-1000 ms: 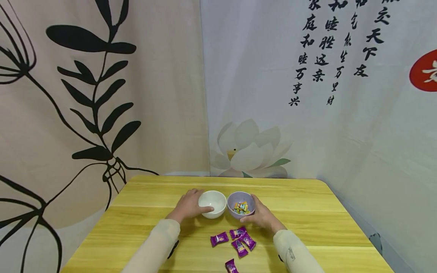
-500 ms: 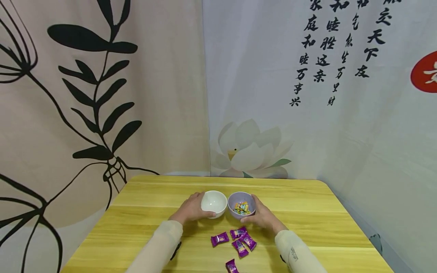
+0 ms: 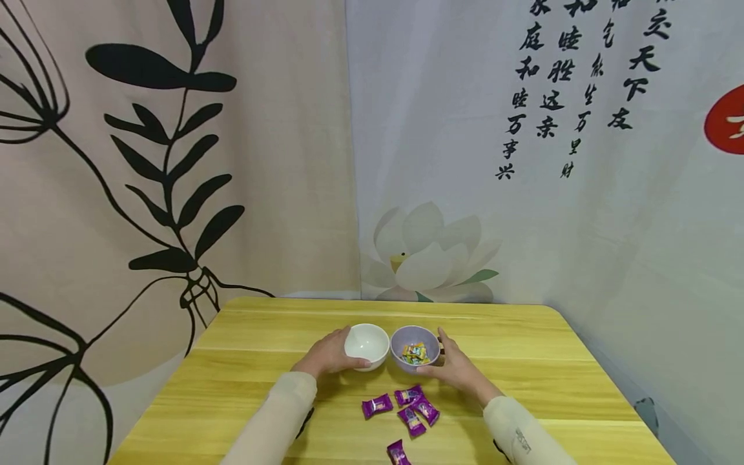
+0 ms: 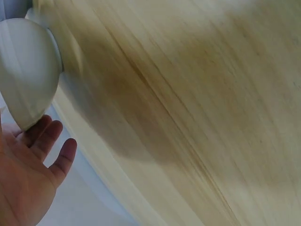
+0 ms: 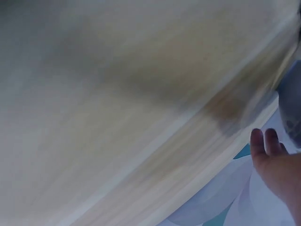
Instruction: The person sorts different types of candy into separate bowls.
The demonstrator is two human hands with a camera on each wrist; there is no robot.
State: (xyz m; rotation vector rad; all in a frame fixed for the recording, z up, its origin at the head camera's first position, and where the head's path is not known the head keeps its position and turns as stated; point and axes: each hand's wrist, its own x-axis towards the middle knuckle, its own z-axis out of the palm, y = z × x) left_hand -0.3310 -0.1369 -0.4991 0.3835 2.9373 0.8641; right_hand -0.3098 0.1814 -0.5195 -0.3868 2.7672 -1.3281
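A white bowl [image 3: 367, 342] stands on the table, and my left hand [image 3: 330, 354] holds its left side, thumb along the near side. The left wrist view shows that hand's fingers [image 4: 46, 136] at the bowl's rim, the outer ones loosely spread. Right beside it is a purple bowl [image 3: 401, 345] with small yellow wrapped candies [image 3: 414, 353] inside. My right hand [image 3: 456, 371] is at this bowl's right side, fingers and thumb parted, with a narrow gap showing. In the right wrist view its fingers [image 5: 257, 143] look extended, apart from the bowl.
Several purple-wrapped candies [image 3: 411, 422] lie loose on the wooden table [image 3: 279, 323] in front of the bowls. One candy [image 3: 398, 452] sits nearest the front. Printed curtains [image 3: 290, 161] hang behind the table's far edge.
My right hand has drawn slightly right, off the purple bowl, and a gap has appeared. The left thumb has shifted from over the white bowl's rim to its near side. The candies stay put.
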